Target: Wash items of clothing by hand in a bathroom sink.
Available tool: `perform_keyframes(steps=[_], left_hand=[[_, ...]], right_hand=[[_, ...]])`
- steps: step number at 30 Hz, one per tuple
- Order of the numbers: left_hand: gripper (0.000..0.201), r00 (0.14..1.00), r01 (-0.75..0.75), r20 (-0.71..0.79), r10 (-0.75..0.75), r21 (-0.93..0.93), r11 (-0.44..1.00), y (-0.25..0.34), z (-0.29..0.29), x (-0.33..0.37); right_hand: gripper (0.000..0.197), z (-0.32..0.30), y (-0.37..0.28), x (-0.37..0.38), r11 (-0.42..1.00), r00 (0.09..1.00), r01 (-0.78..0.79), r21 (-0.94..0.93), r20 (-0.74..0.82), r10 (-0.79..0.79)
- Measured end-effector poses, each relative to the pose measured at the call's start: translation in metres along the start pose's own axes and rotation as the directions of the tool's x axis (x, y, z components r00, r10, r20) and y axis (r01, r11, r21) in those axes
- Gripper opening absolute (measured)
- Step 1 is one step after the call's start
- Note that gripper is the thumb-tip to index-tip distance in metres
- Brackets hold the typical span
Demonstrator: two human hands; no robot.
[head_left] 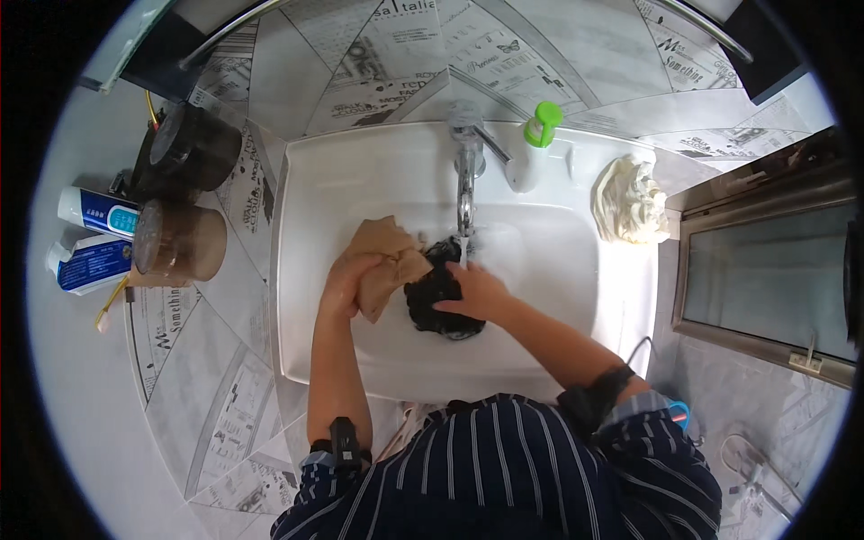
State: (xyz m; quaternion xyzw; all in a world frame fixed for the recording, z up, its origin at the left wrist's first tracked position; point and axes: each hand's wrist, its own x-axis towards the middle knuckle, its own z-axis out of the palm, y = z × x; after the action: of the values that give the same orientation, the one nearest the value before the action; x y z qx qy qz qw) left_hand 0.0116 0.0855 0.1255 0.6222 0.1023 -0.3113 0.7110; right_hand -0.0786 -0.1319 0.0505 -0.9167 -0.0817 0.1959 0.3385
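A tan piece of cloth (382, 245) hangs bunched in my left hand (342, 286), whose fingers are closed on it over the left part of the white sink (310, 193). Wet black cloth (432, 306) lies crumpled on the basin floor, below the faucet (465, 184). My right hand (477, 294) rests on the right side of this black cloth, thumb and fingers spread apart. A thin stream of water seems to fall from the spout beside those fingers. The tan cloth's lower corner comes close to the black one.
A white bottle with a green cap (543, 126) stands behind the faucet's right side. Crumpled cream cloth (630, 202) sits on the sink's right rim. At left, two cups (184, 241) and toothpaste tubes (94, 263) hang on the wall. A glass-paned door (765, 274) is at right.
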Motion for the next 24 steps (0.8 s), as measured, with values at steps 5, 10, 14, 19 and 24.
perform_keyframes(steps=[5,10,14,19,24], left_hand=[[0.052,0.961,-0.045,-0.206,0.186,0.544,0.838,-0.037,-0.03,0.006],[0.054,0.903,0.126,-0.31,0.298,0.853,0.506,-0.055,0.008,-0.009],[0.062,0.756,0.107,-0.09,0.649,0.994,0.013,-0.081,0.045,-0.008],[0.066,0.936,-0.238,-0.045,0.348,0.647,0.724,-0.108,0.076,0.037],[0.05,0.908,0.415,0.16,-0.386,-0.224,0.882,-0.102,0.122,0.089]], right_hand=[[0.085,0.036,-0.021,0.011,0.95,0.949,-0.292,-0.111,-0.161,0.273],[0.079,0.018,0.056,-0.014,0.861,0.891,-0.403,0.31,-0.083,0.446],[0.05,-0.023,0.053,-0.03,0.525,0.921,-0.382,0.761,0.267,0.284],[0.032,-0.083,0.023,-0.03,0.321,0.972,-0.146,0.936,0.075,0.223],[0.029,-0.066,0.052,-0.014,0.686,0.995,-0.057,0.725,-0.018,0.102]])
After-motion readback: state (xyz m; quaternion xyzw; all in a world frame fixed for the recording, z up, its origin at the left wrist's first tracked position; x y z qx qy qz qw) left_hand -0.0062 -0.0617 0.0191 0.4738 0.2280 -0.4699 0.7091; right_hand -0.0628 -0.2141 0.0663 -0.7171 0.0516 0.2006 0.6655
